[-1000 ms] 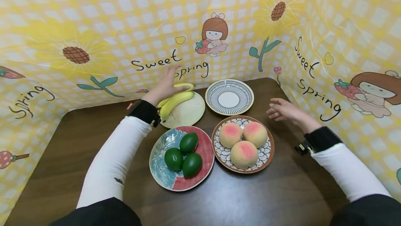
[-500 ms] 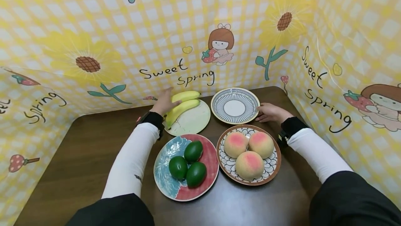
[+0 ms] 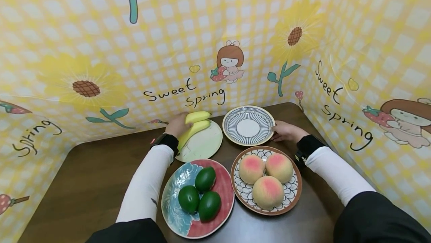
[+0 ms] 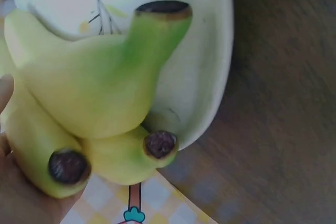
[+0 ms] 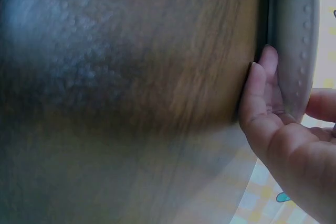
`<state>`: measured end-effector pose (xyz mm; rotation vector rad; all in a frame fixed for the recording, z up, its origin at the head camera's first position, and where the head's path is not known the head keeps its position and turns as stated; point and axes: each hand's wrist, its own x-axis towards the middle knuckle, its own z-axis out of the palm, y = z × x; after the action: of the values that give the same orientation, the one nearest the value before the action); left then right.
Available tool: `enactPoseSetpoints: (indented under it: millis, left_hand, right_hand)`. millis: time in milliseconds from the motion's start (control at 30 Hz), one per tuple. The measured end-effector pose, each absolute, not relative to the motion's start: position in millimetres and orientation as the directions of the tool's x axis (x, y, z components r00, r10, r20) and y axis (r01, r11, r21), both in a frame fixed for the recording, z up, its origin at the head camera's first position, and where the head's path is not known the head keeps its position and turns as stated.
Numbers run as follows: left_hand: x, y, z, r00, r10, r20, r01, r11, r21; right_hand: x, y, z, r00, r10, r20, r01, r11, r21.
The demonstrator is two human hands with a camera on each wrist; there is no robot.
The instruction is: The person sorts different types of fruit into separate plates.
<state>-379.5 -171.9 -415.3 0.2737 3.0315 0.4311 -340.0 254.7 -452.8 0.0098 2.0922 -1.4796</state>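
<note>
- Far left: the table [image 3: 84, 183] is showing dark wood; yellow checked cloth [image 3: 101, 30] is rising behind it.
- Left arm: white sleeve [image 3: 141, 183] is reaching forward, black band [image 3: 168, 144] circling the wrist.
- Left hand [image 3: 177, 125]: gripping the bananas [image 3: 196, 128] at their stem end. Palm and a fingertip are showing against the skins in the left wrist view; other fingers are hiding, so their spacing I cannot tell.
- Bananas: lying over the left side of the pale plate [image 3: 205, 142], dark stem ends poking past its rim.
- Nearer the person: a two-tone plate [image 3: 223, 187], blue left and red right, is holding three green fruits [image 3: 208, 205] clustered together.
- Back, just right of the pale plate: the striped plate [image 3: 249, 128] is sitting near the cloth, nothing lying in it.
- In front of that: a brown-rimmed plate [image 3: 294, 190] is carrying three peaches [image 3: 268, 192], close beside the two-tone one.
- Right hand [image 3: 286, 131]: pinching the striped plate's right rim, fingers lying close together along the underside, thumb pressing opposite. Whether the plate is lifting, cannot tell.
</note>
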Motion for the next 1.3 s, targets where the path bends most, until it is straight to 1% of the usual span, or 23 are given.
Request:
enactPoseSetpoints:
  millis: [133,300,500,633,767,1000,1133,1233,1300]
  left_hand:
    - [-373.4,-171.0,-424.9,-0.988,0.155,-0.001,0.150,0.960,0.236]
    - [-372.4,-168.4,-425.3,-0.986,0.164,0.038,0.169,0.963,0.211]
    - [-372.6,-171.1,-422.7,-0.984,0.172,0.043,0.177,0.968,0.179]
    - [-371.1,-171.9,-420.1,-0.978,0.197,0.072,0.206,0.965,0.163]
    - [-367.4,-165.1,-407.2,-0.966,0.244,0.086,0.256,0.950,0.180]
    - [-360.5,-138.6,-371.3,-0.944,0.311,0.112,0.330,0.910,0.252]
    - [-357.6,-117.0,-355.9,-0.932,0.350,0.091,0.361,0.885,0.294]
    - [-356.4,-96.4,-349.6,-0.931,0.360,0.064,0.359,0.868,0.344]
    - [-357.1,-79.7,-348.6,-0.925,0.374,0.067,0.372,0.856,0.359]
  right_hand:
    - [-334.1,249.7,-451.9,-0.832,-0.295,-0.469,0.342,0.393,-0.854]
    - [-337.1,248.3,-451.0,-0.844,-0.255,-0.471,0.344,0.417,-0.841]
    - [-339.3,245.6,-451.3,-0.848,-0.258,-0.462,0.331,0.423,-0.844]
    - [-337.9,244.5,-450.4,-0.849,-0.267,-0.456,0.326,0.414,-0.850]
    - [-336.1,246.5,-449.3,-0.850,-0.266,-0.455,0.329,0.407,-0.852]
    - [-336.0,248.0,-447.8,-0.856,-0.266,-0.443,0.322,0.396,-0.860]
    - [-335.1,247.5,-448.1,-0.853,-0.274,-0.445,0.320,0.399,-0.860]
    - [-335.3,248.6,-449.5,-0.851,-0.281,-0.444,0.319,0.396,-0.861]
    - [-336.5,249.6,-449.8,-0.851,-0.283,-0.443,0.318,0.394,-0.862]
